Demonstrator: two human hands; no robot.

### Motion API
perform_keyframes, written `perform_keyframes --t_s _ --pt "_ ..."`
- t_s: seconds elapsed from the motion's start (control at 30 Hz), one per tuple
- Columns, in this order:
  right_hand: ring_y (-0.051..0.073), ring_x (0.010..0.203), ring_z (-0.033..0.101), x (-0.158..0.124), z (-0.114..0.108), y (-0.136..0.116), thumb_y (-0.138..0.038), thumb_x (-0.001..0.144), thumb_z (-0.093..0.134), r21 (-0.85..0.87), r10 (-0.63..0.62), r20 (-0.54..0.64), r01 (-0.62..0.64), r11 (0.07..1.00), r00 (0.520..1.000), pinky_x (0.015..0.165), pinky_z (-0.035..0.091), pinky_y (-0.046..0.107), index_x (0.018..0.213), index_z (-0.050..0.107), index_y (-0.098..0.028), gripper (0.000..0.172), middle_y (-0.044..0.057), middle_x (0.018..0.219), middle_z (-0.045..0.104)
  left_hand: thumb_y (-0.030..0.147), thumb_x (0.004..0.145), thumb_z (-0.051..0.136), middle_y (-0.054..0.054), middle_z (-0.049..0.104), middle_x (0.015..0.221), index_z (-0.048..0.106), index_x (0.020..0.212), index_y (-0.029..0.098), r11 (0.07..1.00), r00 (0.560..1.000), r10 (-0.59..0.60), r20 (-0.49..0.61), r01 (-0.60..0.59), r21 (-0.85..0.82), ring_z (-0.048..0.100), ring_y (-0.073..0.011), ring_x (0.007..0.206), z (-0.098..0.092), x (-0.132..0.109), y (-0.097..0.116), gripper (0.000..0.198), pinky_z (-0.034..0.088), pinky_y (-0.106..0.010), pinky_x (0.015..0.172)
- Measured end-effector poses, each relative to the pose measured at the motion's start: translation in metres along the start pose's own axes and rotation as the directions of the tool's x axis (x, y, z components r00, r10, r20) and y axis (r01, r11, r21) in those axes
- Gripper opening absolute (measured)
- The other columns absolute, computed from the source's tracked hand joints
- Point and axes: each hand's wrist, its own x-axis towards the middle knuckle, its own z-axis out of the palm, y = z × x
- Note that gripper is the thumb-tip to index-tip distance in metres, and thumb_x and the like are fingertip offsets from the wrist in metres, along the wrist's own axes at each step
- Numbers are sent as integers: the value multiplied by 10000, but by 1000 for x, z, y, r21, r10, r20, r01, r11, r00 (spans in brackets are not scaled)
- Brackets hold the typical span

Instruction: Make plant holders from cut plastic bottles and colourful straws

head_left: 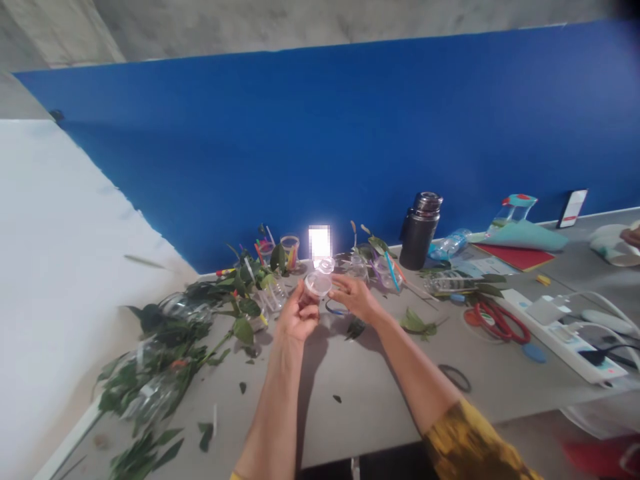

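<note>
My left hand is closed around a small clear plastic cup, gripping its left side and underside above the table. At the cup's right rim are the fingertips of my right hand, thumb and fingers bent toward it. Just behind the cup is a clear round plastic piece, washed out by a bright white light. Under the hands, a dark thin loop and a dark leaf lie on the table.
Leafy cuttings mixed with clear plastic bottles cover the left side. A dark thermos stands by the blue wall. Farther right are red-handled scissors, a power strip with cables and a propped phone. Another person's hand shows at the edge.
</note>
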Motion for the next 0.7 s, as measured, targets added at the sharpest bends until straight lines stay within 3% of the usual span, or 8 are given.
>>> perform_keyframes --t_s 0.13,0.27,0.37,0.43,0.6,0.7 --pt "170 621 555 -2 -3 0 -591 801 805 28 6 20 -7 1000 1000 538 397 259 1220 764 -166 599 -11 621 617 334 1089 497 -74 764 810 698 1019 120 998 996 45 76 -48 40 687 -106 585 1 0 -7 302 408 -133 373" --pt "139 585 508 -2 1 -5 -631 777 805 87 3 -15 -2 996 1000 509 349 248 1182 764 -151 629 -5 645 624 497 943 718 -102 784 870 736 996 121 985 972 85 217 -115 129 741 -197 713 -4 2 -13 380 556 -258 535" --pt "111 538 455 -2 3 -9 -650 773 793 106 30 -41 -26 994 999 482 306 238 1155 758 -135 642 -16 626 604 295 743 920 -76 797 927 750 963 145 945 944 185 273 -247 215 744 -180 771 -8 4 -18 316 549 -240 606" --pt "99 512 436 -3 2 -10 -663 767 792 112 34 -55 -28 993 998 469 293 231 1140 753 -131 651 -24 615 602 162 644 949 -46 795 914 747 925 160 905 930 257 264 -328 272 736 -154 764 -10 7 -22 346 523 -214 612" --pt "106 494 507 -6 2 -12 -747 808 693 159 74 -5 -72 985 997 496 392 227 914 736 -146 612 -4 572 629 146 653 900 -12 759 777 717 836 150 918 939 303 161 -333 215 688 -114 650 -12 17 -26 259 443 -187 527" --pt "133 527 590 -5 6 -14 -692 814 703 212 145 14 -145 967 989 534 467 248 866 712 -171 524 25 627 700 172 673 877 -11 728 704 692 781 133 926 937 297 187 -330 183 625 -96 548 -13 24 -27 218 450 -203 516"
